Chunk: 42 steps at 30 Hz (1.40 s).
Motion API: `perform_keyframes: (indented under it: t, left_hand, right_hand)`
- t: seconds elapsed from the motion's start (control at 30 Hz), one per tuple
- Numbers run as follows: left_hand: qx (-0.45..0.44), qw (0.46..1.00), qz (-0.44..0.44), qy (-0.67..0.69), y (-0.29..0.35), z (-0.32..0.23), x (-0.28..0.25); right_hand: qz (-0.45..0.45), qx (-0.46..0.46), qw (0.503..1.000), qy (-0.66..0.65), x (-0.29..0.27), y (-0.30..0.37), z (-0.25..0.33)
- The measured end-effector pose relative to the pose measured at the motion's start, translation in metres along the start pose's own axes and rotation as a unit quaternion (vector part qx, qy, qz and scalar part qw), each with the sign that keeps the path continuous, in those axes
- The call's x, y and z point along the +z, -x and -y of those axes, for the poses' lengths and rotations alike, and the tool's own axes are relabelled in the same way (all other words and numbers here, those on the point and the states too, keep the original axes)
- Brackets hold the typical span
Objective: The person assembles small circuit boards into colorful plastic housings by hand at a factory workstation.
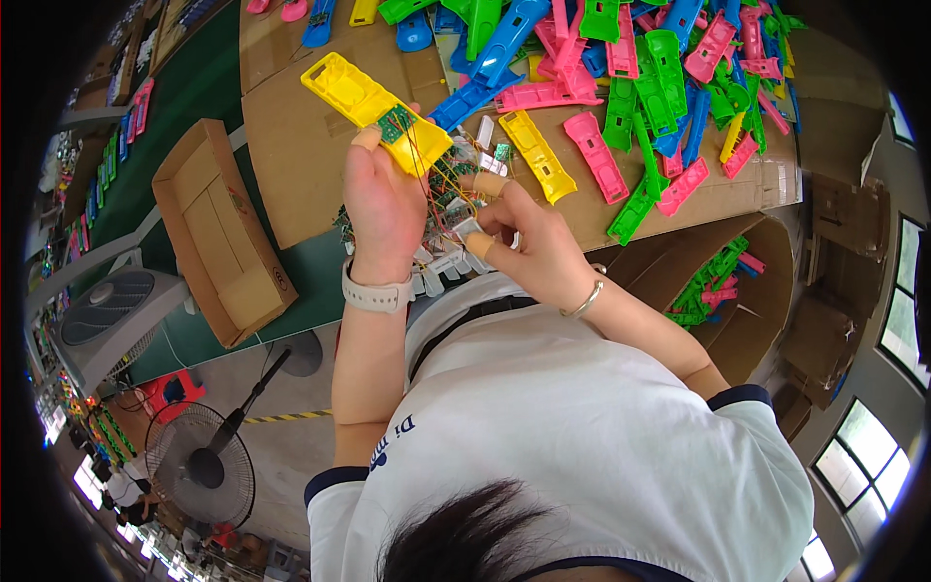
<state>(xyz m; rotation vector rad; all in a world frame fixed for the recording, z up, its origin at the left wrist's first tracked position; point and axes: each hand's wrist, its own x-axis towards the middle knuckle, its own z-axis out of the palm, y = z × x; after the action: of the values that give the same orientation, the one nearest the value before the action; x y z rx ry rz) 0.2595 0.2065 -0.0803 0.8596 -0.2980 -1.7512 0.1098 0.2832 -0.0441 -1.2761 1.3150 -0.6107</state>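
Holding a yellow plastic shell (pixel 373 102) up over the near edge of the counter (pixel 291 165), left hand (pixel 383 209) closed around its lower end, thumb pinning a small green circuit board (pixel 395 123) into the open cavity. Trailing thin wires (pixel 438 179) from the board down toward the right hand (pixel 529 242), fingers curled and pinching something small and white, too hidden to name. Wearing tan finger cots on both hands.

Keeping the thumb flat on the board so it is not lifting out of its seat. Easing the wires along the shell's length rather than pulling across the edge, probably the weak point at the solder joints. Staying clear of the tangle of loose boards and white parts (pixel 441 257) lying at the counter's near edge. Leaving the heap of pink, green and blue shells (pixel 621 87) toward the far right corner undisturbed.
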Motion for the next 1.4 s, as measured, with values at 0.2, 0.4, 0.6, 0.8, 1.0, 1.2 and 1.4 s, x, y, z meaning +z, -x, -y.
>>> perform_keyframes:
  t: [0.2, 0.4, 0.6, 0.8, 1.0, 1.2, 1.4]
  left_hand:
    - [-0.084, 0.994, 0.048, 0.058, -0.007, 0.003, -0.016]
    - [-0.051, 0.992, 0.093, -0.065, 0.020, 0.005, -0.003]
    - [-0.020, 0.989, 0.054, -0.139, 0.027, 0.007, 0.003]
    - [0.001, 0.983, 0.034, -0.183, 0.018, 0.017, -0.002]
    - [0.101, 0.901, 0.020, -0.421, 0.024, 0.029, -0.009]
    - [0.153, 0.813, 0.010, -0.561, 0.036, 0.024, 0.000]
    - [0.111, 0.853, 0.033, -0.509, 0.040, 0.025, -0.008]
  right_hand:
    - [0.110, -0.175, 0.975, -0.077, -0.006, -0.018, 0.022]
    - [-0.117, -0.088, 0.907, -0.394, -0.056, -0.051, 0.022]
    - [-0.156, -0.167, 0.951, -0.206, -0.051, -0.040, 0.009]
    - [-0.077, -0.140, 0.958, -0.237, -0.044, -0.032, 0.037]
    - [-0.094, -0.169, 0.933, -0.305, -0.044, -0.050, 0.040]
    - [0.058, -0.016, 0.927, -0.370, -0.048, -0.062, 0.023]
    - [0.085, -0.020, 0.894, -0.440, -0.051, -0.061, 0.028]
